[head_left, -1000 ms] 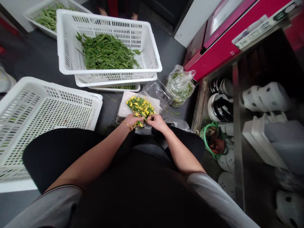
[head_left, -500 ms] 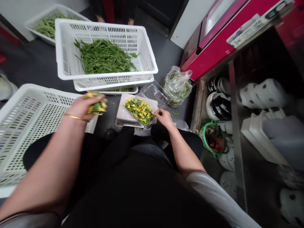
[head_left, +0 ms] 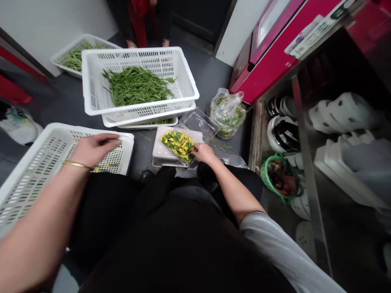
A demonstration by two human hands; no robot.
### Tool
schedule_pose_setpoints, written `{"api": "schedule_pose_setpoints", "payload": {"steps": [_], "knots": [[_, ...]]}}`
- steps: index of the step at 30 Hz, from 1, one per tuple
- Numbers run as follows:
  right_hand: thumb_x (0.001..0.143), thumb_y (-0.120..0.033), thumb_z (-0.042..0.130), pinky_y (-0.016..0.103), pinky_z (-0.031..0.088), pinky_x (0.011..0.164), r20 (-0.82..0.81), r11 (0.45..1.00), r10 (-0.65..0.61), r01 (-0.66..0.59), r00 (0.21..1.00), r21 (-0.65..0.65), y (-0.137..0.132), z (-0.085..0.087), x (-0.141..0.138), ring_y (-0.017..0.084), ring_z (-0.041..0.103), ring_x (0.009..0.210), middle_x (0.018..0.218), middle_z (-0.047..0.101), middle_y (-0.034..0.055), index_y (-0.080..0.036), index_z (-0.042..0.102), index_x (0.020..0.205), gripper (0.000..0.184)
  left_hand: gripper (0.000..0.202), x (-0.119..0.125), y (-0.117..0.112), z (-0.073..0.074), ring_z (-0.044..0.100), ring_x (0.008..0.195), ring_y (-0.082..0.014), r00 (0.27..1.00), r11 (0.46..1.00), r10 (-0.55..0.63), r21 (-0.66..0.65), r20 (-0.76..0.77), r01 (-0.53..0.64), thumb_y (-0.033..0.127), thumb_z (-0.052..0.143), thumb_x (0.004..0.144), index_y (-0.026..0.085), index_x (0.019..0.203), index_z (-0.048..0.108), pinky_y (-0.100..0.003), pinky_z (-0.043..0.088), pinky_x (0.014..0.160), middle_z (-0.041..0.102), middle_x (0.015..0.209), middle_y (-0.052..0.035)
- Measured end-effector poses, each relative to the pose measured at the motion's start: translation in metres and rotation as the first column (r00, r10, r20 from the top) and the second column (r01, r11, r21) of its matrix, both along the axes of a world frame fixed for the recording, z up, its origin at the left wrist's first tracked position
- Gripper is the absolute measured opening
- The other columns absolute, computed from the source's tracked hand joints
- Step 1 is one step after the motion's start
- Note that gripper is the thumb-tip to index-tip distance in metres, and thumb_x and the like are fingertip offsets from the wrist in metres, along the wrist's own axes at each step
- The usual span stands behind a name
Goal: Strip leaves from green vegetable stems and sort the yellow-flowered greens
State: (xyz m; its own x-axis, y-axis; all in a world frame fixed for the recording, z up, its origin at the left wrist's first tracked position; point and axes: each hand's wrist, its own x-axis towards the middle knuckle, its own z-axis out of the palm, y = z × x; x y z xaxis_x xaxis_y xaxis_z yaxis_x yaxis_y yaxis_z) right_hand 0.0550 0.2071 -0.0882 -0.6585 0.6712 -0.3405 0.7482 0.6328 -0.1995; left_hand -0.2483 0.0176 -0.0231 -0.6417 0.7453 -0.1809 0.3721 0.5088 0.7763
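Observation:
My left hand is over the white basket at lower left, its fingers stretched out and nothing visible in them. Just below that hand, a few yellow-flowered green stems lie inside this basket. My right hand has its fingers closed at the right end of a clear plastic box, touching the yellow-flowered greens that fill it. What the fingertips pinch is too small to make out. The box rests on a pale upturned tub, with its clear lid folded back behind.
Stacked white baskets ahead hold leafy greens; another basket stands behind. A plastic bag of greens sits right of the lid. Metal shelving with a green basket borders the right. Another person's legs are at the back.
My left hand has moved left and down over the basket and let go of its yellow-flowered stems. My right hand has moved slightly left, into the greens. The view has tilted up a little.

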Motion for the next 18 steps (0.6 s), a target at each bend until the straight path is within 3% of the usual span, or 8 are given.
{"api": "schedule_pose_setpoints", "payload": {"steps": [2,4,7,9,12,15,18], "knots": [[0.080,-0.032,0.054,0.020,0.041,0.067,-0.163,0.995,-0.049,0.034,0.985,-0.097,-0.008,0.010,-0.002,0.012,0.058,0.076,0.085,0.066,0.0016,-0.018,0.064,0.088,0.019,0.019,0.064,0.027,-0.003,0.062,0.067,-0.0156,0.949,0.991,-0.120,0.097,0.292,0.096,0.032,0.069,0.067,0.022,0.083,0.070,-0.030,0.053,0.070,0.069,0.075,0.0001],[0.077,-0.030,0.056,0.018,0.040,0.065,-0.352,0.976,-0.127,0.054,0.927,-0.210,-0.026,0.015,-0.006,0.010,0.056,0.069,0.077,0.066,-0.0003,-0.016,0.064,0.082,0.017,0.020,0.120,0.047,-0.019,0.059,0.056,-0.0135,0.916,0.985,-0.162,0.112,0.366,0.130,0.029,0.073,0.062,0.018,0.078,0.070,-0.026,0.052,0.058,0.068,0.065,-0.0023],[0.075,-0.025,0.055,0.018,0.038,0.060,-0.484,0.960,-0.222,0.102,0.847,-0.261,-0.057,0.012,-0.008,0.009,0.053,0.063,0.070,0.063,-0.0010,-0.016,0.064,0.077,0.013,0.019,0.169,0.056,-0.051,0.058,0.050,-0.0128,0.781,0.993,-0.089,0.117,0.618,0.020,0.028,0.076,0.059,0.014,0.070,0.068,-0.023,0.050,0.049,0.064,0.055,-0.0019],[0.074,-0.025,0.056,0.018,0.036,0.058,-0.495,0.950,-0.240,0.098,0.835,-0.296,-0.071,0.006,-0.003,0.009,0.052,0.061,0.068,0.062,-0.0014,-0.016,0.064,0.075,0.012,0.017,0.178,0.052,-0.067,0.057,0.047,-0.0125,0.717,0.996,-0.063,0.087,0.694,0.003,0.026,0.077,0.057,0.014,0.064,0.067,-0.023,0.049,0.047,0.061,0.050,-0.0017],[0.071,-0.032,0.061,0.018,0.036,0.056,-0.478,0.907,-0.249,0.030,0.842,-0.420,-0.074,0.000,0.008,0.009,0.052,0.060,0.066,0.061,-0.0021,-0.017,0.065,0.075,0.016,0.014,0.176,0.043,-0.076,0.055,0.045,-0.0120,0.702,0.992,-0.111,0.041,0.704,0.116,0.025,0.074,0.060,0.014,0.062,0.066,-0.023,0.047,0.046,0.060,0.049,-0.0017],[0.075,-0.039,0.057,0.017,0.036,0.052,-0.481,0.845,-0.369,0.071,0.795,-0.530,-0.066,-0.001,0.016,0.007,0.050,0.053,0.062,0.059,-0.0029,-0.016,0.062,0.075,0.023,0.014,0.174,0.040,-0.076,0.051,0.046,-0.0111,0.725,0.945,-0.301,0.092,0.620,0.315,0.026,0.069,0.065,0.015,0.058,0.064,-0.022,0.042,0.046,0.057,0.048,-0.0003],[0.078,-0.038,0.054,0.017,0.036,0.047,-0.487,0.779,-0.440,0.051,0.754,-0.625,-0.062,-0.002,0.016,0.006,0.047,0.045,0.055,0.055,-0.0047,-0.016,0.058,0.072,0.024,0.020,0.174,0.042,-0.073,0.047,0.049,-0.0109,0.699,0.847,-0.521,0.194,0.490,0.495,0.028,0.063,0.070,0.015,0.055,0.061,-0.021,0.038,0.049,0.053,0.048,0.0008]]}}
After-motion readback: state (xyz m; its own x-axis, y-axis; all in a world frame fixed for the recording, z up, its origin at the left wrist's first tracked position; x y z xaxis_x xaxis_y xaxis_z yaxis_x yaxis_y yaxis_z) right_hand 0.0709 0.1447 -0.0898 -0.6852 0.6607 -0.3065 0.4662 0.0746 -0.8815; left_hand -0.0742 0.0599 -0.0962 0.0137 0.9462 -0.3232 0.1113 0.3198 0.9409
